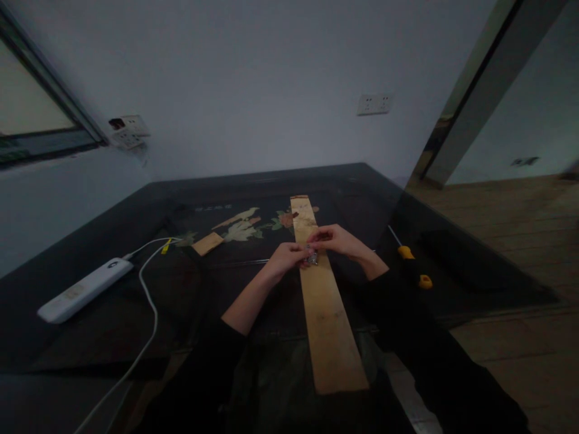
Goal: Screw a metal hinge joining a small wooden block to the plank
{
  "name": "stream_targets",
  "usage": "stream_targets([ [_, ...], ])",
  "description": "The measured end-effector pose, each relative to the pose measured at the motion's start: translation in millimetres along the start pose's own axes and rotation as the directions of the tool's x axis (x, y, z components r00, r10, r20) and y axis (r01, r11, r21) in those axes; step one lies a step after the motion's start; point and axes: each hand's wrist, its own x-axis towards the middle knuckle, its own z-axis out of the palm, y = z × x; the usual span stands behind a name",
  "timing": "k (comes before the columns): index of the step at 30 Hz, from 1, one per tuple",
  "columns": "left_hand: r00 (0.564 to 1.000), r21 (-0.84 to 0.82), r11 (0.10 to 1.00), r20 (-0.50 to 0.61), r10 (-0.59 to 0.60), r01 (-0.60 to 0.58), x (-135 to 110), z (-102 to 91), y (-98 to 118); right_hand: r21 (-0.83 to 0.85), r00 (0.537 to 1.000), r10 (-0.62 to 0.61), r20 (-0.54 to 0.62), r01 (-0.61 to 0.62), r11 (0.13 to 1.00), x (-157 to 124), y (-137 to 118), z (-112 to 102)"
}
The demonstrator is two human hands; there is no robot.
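Observation:
A long pale wooden board [332, 325] lies lengthwise before me, its near end sticking out past the table's front edge. Above its middle, my left hand [289, 256] pinches a small silvery metal piece [312, 259], too small and dim to name more closely. My right hand [332, 238] meets it from the other side, thumb and fingers pressed together close to the same piece. Whether the right fingers grip that piece or something smaller beside it is hidden. To the right lies a screwdriver [409, 256] with a yellow and black handle, apart from both hands.
The dark table [253, 181] has a floral pattern and stands against the wall. At left, a white power strip-like device [85, 289] trails a white cable [151, 301] over the front edge. A small wooden piece [207, 243] lies left of the board. Wall sockets [374, 104] are behind.

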Motion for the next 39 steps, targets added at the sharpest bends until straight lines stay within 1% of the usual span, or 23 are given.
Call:
stream_targets([
  [2,1.000,0.041,0.999,0.024,-0.011,0.010,-1,1.8,0,-0.010,0.999,0.015,0.042,-0.015,1.000,-6,1,-4],
  [5,1.000,0.115,0.993,0.022,-0.012,0.009,-3,3.4,2,-0.011,0.993,0.038,0.110,-0.037,0.999,-11,2,-8],
  [8,0.999,0.164,0.986,0.031,-0.026,0.021,-6,4.4,5,-0.005,0.989,0.052,0.138,-0.052,0.999,-13,2,-10],
  [13,0.996,0.195,0.979,0.050,-0.072,0.060,-12,5.4,9,-0.003,0.979,0.059,0.197,-0.060,0.998,-12,6,-14],
  [19,0.995,0.188,0.978,0.032,-0.092,0.085,-15,5.7,8,-0.041,0.979,0.023,0.201,-0.015,0.999,-9,14,-16],
  [26,0.996,0.175,0.981,0.037,-0.086,0.078,-17,5.5,8,-0.042,0.989,0.044,0.140,-0.039,0.998,-8,16,-17],
  [31,0.996,0.156,0.985,0.035,-0.084,0.077,-16,4.4,6,0.038,0.969,0.120,0.215,-0.131,0.991,-10,17,-16],
  [34,0.996,0.143,0.987,0.049,-0.074,0.066,-16,4.3,4,0.074,0.964,0.117,0.238,-0.138,0.988,-11,17,-15],
  [39,0.997,0.130,0.990,0.041,-0.061,0.055,-14,4.2,1,0.096,0.965,0.097,0.242,-0.123,0.988,-11,17,-15],
])
